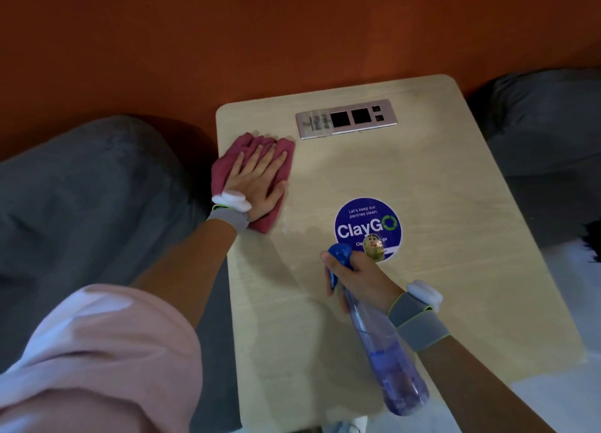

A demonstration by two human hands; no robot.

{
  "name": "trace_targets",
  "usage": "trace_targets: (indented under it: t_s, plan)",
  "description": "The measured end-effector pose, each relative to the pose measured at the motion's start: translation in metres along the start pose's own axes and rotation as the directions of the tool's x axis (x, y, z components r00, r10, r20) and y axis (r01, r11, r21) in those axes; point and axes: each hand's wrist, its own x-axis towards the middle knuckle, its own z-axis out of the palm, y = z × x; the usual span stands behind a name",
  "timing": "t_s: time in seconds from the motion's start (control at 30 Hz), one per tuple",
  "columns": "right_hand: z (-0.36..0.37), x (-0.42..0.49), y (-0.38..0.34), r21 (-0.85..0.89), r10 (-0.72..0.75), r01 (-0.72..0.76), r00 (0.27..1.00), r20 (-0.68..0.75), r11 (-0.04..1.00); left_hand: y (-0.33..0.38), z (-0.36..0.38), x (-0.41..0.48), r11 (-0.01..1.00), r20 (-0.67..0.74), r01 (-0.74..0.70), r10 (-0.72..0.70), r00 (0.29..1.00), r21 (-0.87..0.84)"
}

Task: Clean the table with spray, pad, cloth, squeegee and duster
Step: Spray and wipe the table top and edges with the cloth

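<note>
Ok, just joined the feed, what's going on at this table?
A person is cleaning a light wooden table. The left hand presses flat on a crumpled maroon cloth near the far left corner, beside the metal socket panel. The right hand grips a spray bottle with a blue head, held over the middle by the round ClayGo sticker.

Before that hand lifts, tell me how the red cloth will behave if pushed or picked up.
The red cloth is bunched in folds under the flat left hand, so it is probably floppy and would droop when lifted. On the smooth table it likely slides easily, though it may crumple further.
</note>
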Motion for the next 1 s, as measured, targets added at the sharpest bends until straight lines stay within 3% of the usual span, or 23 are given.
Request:
trace_targets:
  t_s: [0.27, 0.73, 1.0]
  plan:
    - [0.007, -0.029, 0.014, -0.039, 0.063, -0.061, 0.997, 0.050, 0.997, 0.018, 0.004, -0.042, 0.999, -0.021, 0.025, -0.026, 0.999, -0.019]
    - [0.023, -0.072, 0.052, -0.106, 0.040, -0.027, 0.991, 0.128, 0.994, 0.048, 0.012, -0.115, 0.998, -0.041, 0.063, -0.064, 0.997, -0.021]
    - [0.034, -0.087, 0.065, -0.132, 0.003, 0.007, 0.997, 0.075, 0.991, 0.071, 0.015, -0.167, 0.996, -0.040, 0.080, -0.081, 0.996, -0.027]
